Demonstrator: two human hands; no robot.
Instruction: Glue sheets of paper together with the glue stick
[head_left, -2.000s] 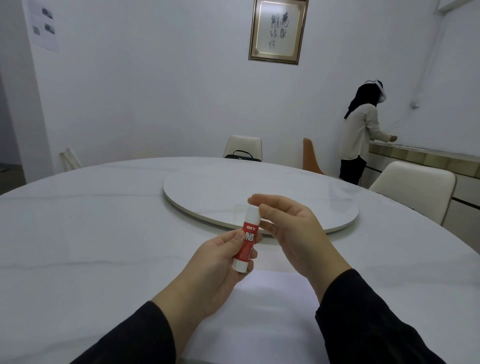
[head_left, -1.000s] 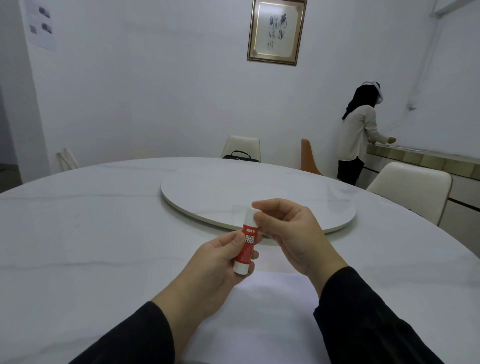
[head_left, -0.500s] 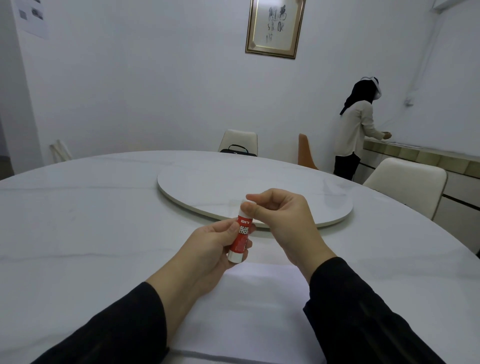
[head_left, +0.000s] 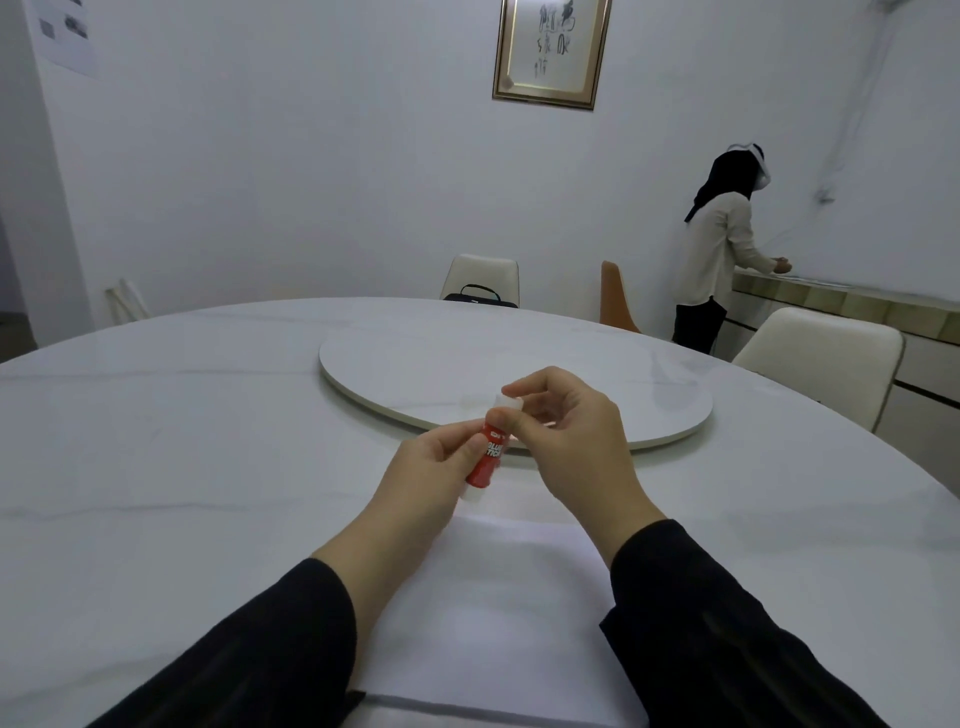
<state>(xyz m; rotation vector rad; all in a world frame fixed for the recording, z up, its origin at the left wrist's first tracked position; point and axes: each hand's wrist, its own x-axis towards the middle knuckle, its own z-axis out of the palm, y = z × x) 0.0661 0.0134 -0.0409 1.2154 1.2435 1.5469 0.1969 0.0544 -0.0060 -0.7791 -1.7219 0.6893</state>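
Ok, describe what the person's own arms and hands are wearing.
Both arms are in long black sleeves ending at the wrists: the left sleeve and the right sleeve. The left hand and the right hand are bare; no gloves, rings or watch show.

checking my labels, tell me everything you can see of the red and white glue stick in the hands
The small red glue stick with white lettering is a plastic tube with a white base and a white cap, still on as far as can be seen. It is held near upright, leaning slightly right, above the white marble table and the white paper sheet. The left hand grips its body; the right hand pinches the cap.
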